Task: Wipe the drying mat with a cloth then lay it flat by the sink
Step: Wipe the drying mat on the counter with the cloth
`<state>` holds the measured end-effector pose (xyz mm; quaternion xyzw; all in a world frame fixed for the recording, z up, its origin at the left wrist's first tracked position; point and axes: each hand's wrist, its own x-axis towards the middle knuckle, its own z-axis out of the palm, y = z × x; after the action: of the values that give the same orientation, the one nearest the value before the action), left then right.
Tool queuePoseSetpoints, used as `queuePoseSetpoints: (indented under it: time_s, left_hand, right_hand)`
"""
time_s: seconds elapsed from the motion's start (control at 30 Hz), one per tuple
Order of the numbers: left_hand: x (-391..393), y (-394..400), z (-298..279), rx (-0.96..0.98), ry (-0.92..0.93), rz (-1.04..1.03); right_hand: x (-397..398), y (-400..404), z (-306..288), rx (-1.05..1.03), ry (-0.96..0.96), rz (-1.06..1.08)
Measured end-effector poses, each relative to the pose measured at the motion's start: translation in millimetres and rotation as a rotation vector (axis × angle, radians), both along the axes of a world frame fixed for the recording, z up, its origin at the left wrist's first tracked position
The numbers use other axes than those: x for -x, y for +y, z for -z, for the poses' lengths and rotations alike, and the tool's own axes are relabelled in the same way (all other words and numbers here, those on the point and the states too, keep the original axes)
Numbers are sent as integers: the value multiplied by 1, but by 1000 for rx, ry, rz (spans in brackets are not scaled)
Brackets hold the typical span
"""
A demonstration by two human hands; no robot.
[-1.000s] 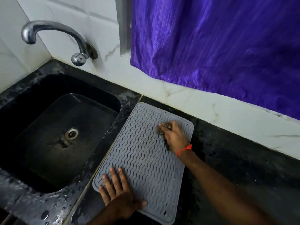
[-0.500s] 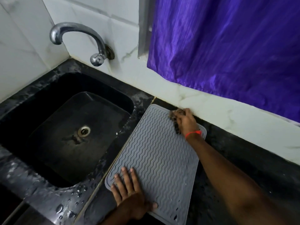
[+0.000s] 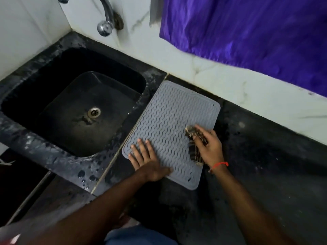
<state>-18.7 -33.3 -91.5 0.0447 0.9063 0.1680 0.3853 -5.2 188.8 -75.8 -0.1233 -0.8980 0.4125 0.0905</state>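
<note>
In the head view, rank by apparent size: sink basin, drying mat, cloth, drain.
1. Sink basin, largest.
2. Drying mat.
3. Cloth, partly hidden under the right hand, so its full extent is unsure.
4. Drain, smallest.

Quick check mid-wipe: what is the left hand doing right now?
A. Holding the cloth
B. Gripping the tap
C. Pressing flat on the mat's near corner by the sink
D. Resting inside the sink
C: the left hand lies flat, fingers spread, on the near sink-side corner of the drying mat, while the right hand holds the cloth.
</note>
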Motion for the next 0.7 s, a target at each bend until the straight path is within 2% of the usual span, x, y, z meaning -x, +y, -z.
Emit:
queuePoseSetpoints:
  time_s: [0.13, 0.2, 0.4, 0.5, 0.57, 0.7]
  left_hand:
    - [-23, -2, 9, -105, 225, 35]
    - [-29, -1, 12, -98, 277, 83]
    - [-32, 0, 19, -31, 236, 130]
    - [-30, 3, 15, -35, 190, 134]
    - [-28, 5, 12, -29, 163, 136]
    - [-30, 3, 12, -37, 135, 139]
  right_hand:
    - [-59, -14, 6, -140, -54, -231]
    - [-71, -22, 10, -172, -77, -299]
    - [-86, -31, 21, -368, -47, -454]
    - [-66, -12, 22, -484, -80, -561]
    - [-33, 7, 23, -481, -71, -479]
    - [23, 33, 16, -437, -181, -229]
